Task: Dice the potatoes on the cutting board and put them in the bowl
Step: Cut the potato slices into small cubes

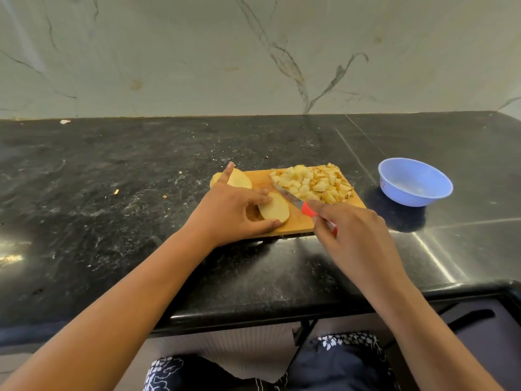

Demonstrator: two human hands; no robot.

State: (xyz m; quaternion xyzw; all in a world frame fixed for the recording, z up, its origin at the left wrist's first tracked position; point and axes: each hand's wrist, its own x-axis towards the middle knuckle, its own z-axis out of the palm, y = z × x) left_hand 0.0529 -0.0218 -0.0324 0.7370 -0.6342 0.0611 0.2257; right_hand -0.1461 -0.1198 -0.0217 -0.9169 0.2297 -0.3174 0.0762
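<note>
While the left hand [231, 213] pinches a pale yellow potato half [275, 211] between thumb and curled fingers, flat side up, on the near left part of the rectangular wooden cutting board [298, 221], the right hand [349, 230] is wrapped around the red plastic handle of a small steel-bladed knife [296, 203]. The blade points away and to the left. It lies low over the board in the gap between the held potato half and a heap of diced potato cubes [310, 183], its edge close against the near side of that heap. The cubes fill the far right part of the board, some showing tan skin.

One straight finger of the left hand reaches away across a second potato half [239, 179], which sits at the far left corner of the board and is partly hidden by that hand.

A round light blue plastic bowl [400, 197] stands upright on the black speckled stone counter [141, 179], to the right of the board and apart from it, beyond the right hand.

Small potato scraps [116, 191] lie on the counter left of the board, and a white scrap [64, 121] lies by the veined pale marble wall [197, 52] behind. Dark cloth with white flowers [346, 351] shows below the counter edge.
</note>
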